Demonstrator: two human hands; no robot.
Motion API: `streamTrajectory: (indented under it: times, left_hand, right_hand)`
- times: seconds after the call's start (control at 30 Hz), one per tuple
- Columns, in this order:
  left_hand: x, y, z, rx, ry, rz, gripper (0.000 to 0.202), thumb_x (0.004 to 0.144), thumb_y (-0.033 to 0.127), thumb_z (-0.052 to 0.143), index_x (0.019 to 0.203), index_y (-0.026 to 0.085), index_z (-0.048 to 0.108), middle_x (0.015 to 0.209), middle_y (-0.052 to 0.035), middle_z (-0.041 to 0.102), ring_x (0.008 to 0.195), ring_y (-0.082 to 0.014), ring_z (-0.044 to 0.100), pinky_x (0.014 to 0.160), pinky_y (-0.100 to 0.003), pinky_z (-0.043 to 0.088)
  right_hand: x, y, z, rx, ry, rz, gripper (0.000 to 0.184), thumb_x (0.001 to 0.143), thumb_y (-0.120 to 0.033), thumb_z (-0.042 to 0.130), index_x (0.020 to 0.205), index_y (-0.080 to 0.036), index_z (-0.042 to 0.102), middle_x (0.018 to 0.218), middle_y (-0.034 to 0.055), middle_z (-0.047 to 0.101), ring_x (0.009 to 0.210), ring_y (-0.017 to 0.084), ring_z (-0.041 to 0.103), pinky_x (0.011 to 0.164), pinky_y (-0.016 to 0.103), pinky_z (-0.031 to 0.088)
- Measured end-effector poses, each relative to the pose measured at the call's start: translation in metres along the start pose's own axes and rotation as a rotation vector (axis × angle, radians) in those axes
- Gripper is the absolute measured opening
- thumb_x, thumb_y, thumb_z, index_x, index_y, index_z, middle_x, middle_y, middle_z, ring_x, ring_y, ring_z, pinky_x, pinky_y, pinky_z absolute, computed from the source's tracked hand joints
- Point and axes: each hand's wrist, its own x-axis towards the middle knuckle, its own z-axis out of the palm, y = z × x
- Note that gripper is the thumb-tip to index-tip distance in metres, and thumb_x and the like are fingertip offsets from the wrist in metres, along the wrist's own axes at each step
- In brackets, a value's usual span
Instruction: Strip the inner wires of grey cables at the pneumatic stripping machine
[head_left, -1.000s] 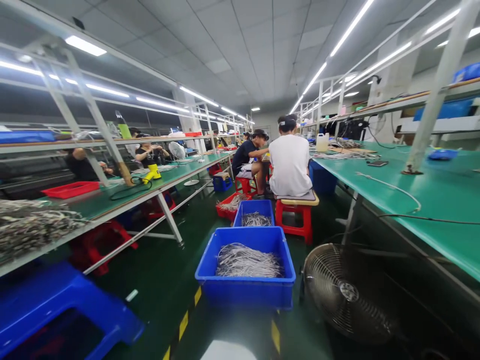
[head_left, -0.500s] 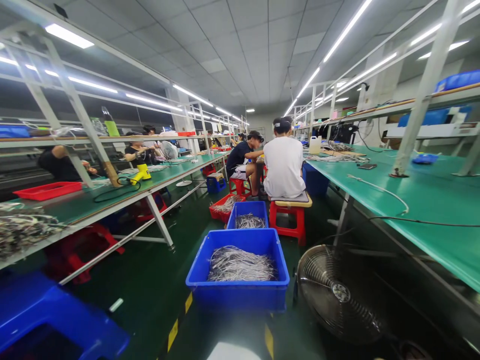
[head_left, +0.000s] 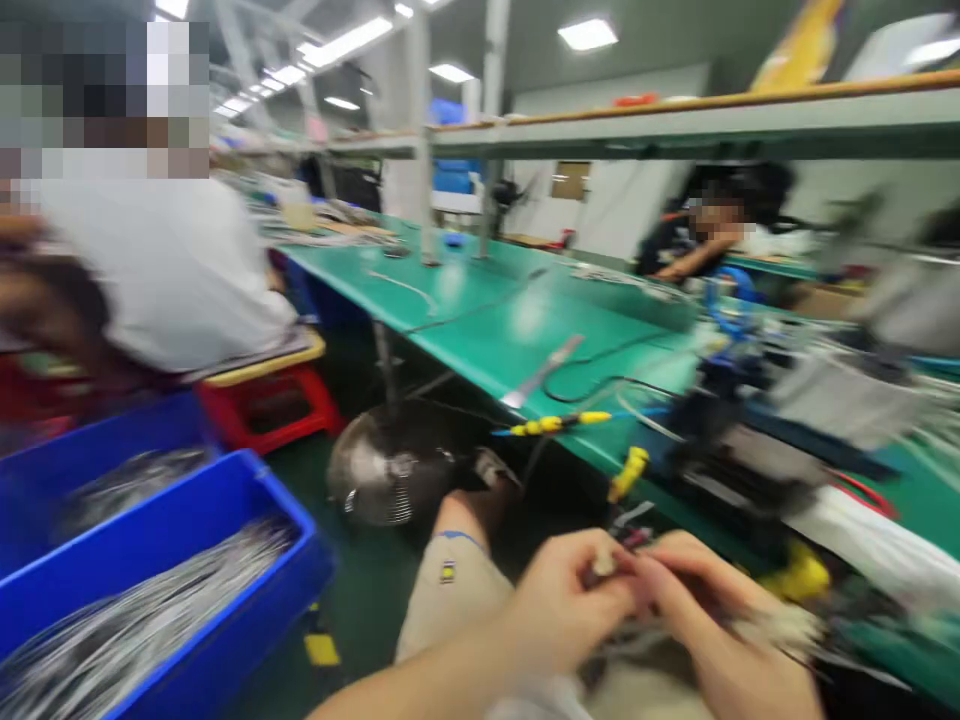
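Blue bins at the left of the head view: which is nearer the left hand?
The front bin, lower in the view and closer to the left hand. The other blue bin sits behind it, by the red stool.

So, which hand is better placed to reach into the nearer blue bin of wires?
Probably the left hand: it's closer to that blue plastic bin, while the right hand sits farther across. The left seems to grip a small pale piece, though.
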Motion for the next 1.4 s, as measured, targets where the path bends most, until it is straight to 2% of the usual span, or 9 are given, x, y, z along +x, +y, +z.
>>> streamTrajectory:
  times: [0.13,0.23,0.33,0.43,0.57,0.67,0.8,1.07,1.4]
  left_hand:
    - [0.017,0.019,-0.011,0.050,-0.082,0.054,0.034,0.070,0.044,0.082,0.078,0.014,0.069,0.077,-0.0017,0.059,0.065,-0.0103,0.047,0.060,-0.022,0.039]
    - [0.025,0.030,-0.023,-0.158,-0.173,-0.030,0.038,0.075,0.046,0.078,0.063,0.014,0.064,0.060,0.0032,0.043,0.051,-0.0068,0.029,0.050,-0.022,0.030]
    - [0.031,0.036,-0.030,-0.372,-0.328,-0.010,0.062,0.082,0.048,0.070,0.039,0.015,0.039,0.061,-0.0012,0.045,0.061,-0.0112,0.040,0.066,-0.027,0.042]
    - [0.035,0.031,-0.023,-0.138,-0.315,0.010,0.065,0.092,0.053,0.055,0.040,0.015,0.046,0.063,-0.0030,0.048,0.066,-0.0139,0.048,0.069,-0.027,0.043]
    - [0.035,0.018,0.001,0.235,-0.309,0.057,0.041,0.092,0.053,0.055,0.087,0.016,0.073,0.061,0.0015,0.048,0.055,-0.0109,0.039,0.052,-0.023,0.032]
    - [0.033,0.017,0.014,0.308,-0.410,0.076,0.032,0.092,0.043,0.058,0.083,0.016,0.074,0.067,-0.0017,0.059,0.063,-0.0132,0.049,0.059,-0.023,0.040]
    - [0.033,0.024,0.019,0.309,-0.329,0.057,0.018,0.084,0.027,0.068,0.071,0.016,0.074,0.068,-0.0022,0.067,0.067,-0.0141,0.057,0.063,-0.022,0.045]
    - [0.030,0.027,0.019,0.131,-0.156,-0.047,0.011,0.068,0.022,0.079,0.067,0.014,0.072,0.055,0.0020,0.064,0.048,-0.0066,0.047,0.049,-0.017,0.042]
    - [0.028,0.023,0.016,0.134,-0.117,0.018,0.016,0.074,0.024,0.076,0.066,0.015,0.066,0.055,0.0028,0.064,0.050,-0.0075,0.055,0.054,-0.018,0.049]
  right_hand:
    - [-0.002,0.000,-0.008,0.046,0.131,0.070,0.012,0.083,-0.030,0.074,0.074,-0.023,0.071,0.073,0.0011,0.063,0.064,0.016,0.059,0.058,0.025,0.049]
    - [0.000,-0.001,-0.011,0.121,0.221,0.086,0.011,0.083,-0.030,0.074,0.075,-0.023,0.073,0.074,0.0004,0.062,0.056,0.011,0.051,0.049,0.022,0.040]
    - [-0.001,-0.003,-0.017,0.158,0.242,0.112,0.011,0.082,-0.030,0.075,0.075,-0.021,0.074,0.074,0.0011,0.063,0.052,0.009,0.046,0.043,0.022,0.033]
    - [-0.002,-0.003,-0.022,0.161,0.258,0.127,0.009,0.081,-0.029,0.076,0.075,-0.021,0.075,0.073,0.0016,0.064,0.053,0.010,0.048,0.043,0.022,0.033]
    - [-0.001,-0.006,-0.026,0.129,0.244,0.144,0.009,0.081,-0.029,0.075,0.077,-0.021,0.077,0.073,0.0023,0.066,0.055,0.012,0.052,0.046,0.023,0.038]
    - [0.000,-0.011,-0.028,0.120,0.218,0.125,0.009,0.083,-0.028,0.074,0.078,-0.021,0.078,0.074,0.0023,0.066,0.056,0.012,0.054,0.048,0.024,0.042]
    - [0.001,-0.013,-0.028,0.103,0.227,0.109,0.009,0.083,-0.028,0.073,0.079,-0.022,0.078,0.077,0.0030,0.066,0.057,0.013,0.055,0.048,0.024,0.044]
    - [0.004,-0.013,-0.020,0.161,0.273,0.155,0.014,0.082,-0.027,0.073,0.070,-0.019,0.070,0.066,-0.0012,0.061,0.054,0.011,0.053,0.051,0.024,0.046]
    - [0.002,-0.006,-0.011,0.151,0.260,0.132,0.016,0.088,-0.031,0.067,0.079,-0.019,0.069,0.081,0.0043,0.064,0.072,0.017,0.061,0.059,0.027,0.050]
